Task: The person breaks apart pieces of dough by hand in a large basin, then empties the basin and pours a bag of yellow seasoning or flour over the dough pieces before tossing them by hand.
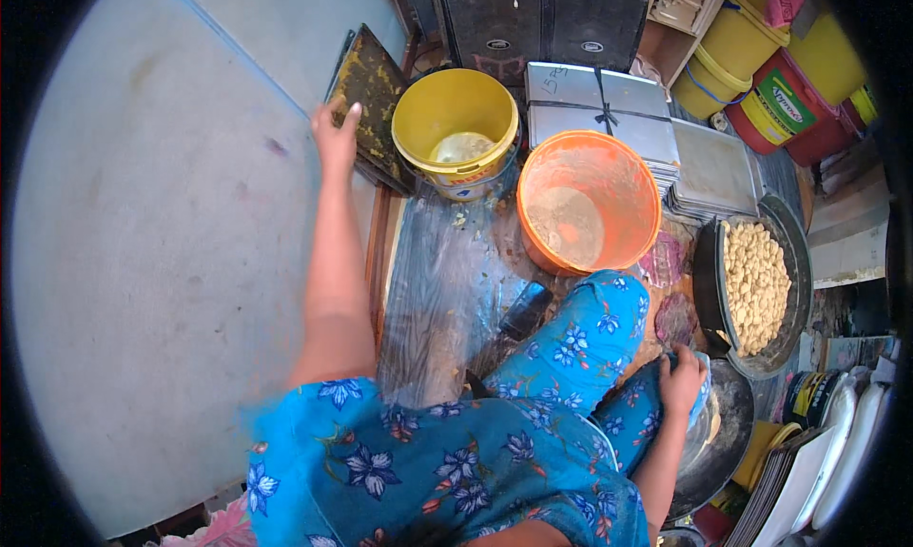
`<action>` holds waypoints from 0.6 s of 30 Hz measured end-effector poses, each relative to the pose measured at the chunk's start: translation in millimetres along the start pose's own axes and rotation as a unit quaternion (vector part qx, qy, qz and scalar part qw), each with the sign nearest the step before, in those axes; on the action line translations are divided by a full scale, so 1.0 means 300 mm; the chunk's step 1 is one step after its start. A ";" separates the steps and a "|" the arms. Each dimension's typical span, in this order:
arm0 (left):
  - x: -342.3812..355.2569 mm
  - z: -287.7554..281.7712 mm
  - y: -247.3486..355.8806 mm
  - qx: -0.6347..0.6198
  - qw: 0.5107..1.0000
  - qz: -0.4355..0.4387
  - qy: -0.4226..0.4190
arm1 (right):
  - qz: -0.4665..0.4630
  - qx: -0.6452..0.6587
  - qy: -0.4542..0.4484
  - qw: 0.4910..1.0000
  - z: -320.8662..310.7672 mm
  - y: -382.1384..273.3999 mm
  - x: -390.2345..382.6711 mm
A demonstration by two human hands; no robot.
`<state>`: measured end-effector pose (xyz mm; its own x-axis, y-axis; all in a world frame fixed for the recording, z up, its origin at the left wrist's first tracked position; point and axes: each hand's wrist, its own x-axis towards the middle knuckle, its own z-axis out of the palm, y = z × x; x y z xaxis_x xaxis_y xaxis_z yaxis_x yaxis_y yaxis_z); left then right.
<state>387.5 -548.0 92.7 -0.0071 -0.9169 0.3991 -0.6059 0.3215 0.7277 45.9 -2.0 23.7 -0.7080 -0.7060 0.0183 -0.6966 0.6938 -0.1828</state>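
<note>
At the upper left, my left hand (pixel 337 136) is at the near edge of a dark, yellow-stained flat tray (pixel 373 100) leaning against the wall, fingers at its rim and thumb in front of its face. On the right, my right hand (pixel 681 380) rests by my bent knee with its fingers curled. Something pale, perhaps plastic or cloth, shows beside it; what the fingers hold is hidden. A dark round pan (pixel 728 433) lies just beyond that hand. An orange bucket (pixel 623 205), dusty inside, and a yellow bucket (pixel 456 109) with pale contents stand ahead of me.
A large black pan (pixel 797 304) of small dough pieces sits at the right. Stacked metal trays (pixel 561 119), partly tied with black string, lie behind the orange bucket. A phone-like dark object (pixel 526 309) is near my knee. Lidded buckets (pixel 713 76) and black speakers (pixel 490 29) stand farther back.
</note>
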 end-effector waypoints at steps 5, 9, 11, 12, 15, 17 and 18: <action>-0.293 -0.041 0.142 -0.716 0.652 -0.083 -0.236 | 0.008 -0.019 -0.027 0.999 -0.006 0.001 0.012; -0.431 -0.044 0.237 -0.781 0.555 -0.106 -0.266 | 0.003 -0.025 -0.006 1.000 0.017 0.023 0.007; -0.471 -0.040 0.268 -0.822 0.483 -0.110 -0.282 | -0.005 -0.027 -0.001 1.000 0.020 0.028 0.004; -0.488 -0.039 0.284 -0.831 0.464 -0.122 -0.283 | -0.012 -0.029 0.003 1.000 0.017 0.031 0.000; -0.521 0.013 0.238 -0.851 0.407 -0.108 -0.314 | -0.006 -0.021 -0.002 1.000 -0.005 0.017 -0.005; -0.537 0.036 0.207 -0.842 0.426 -0.129 -0.303 | 0.000 -0.019 -0.001 1.000 -0.005 0.016 -0.008; -0.542 0.044 0.190 -0.833 0.448 -0.148 -0.289 | 0.003 -0.016 0.002 1.000 -0.001 0.015 -0.006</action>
<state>343.7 -383.7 61.9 -0.6193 -0.7304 0.2880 0.7827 -0.5457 0.2992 44.0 2.2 23.2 -0.7126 -0.7013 0.0206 -0.6955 0.7022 -0.1520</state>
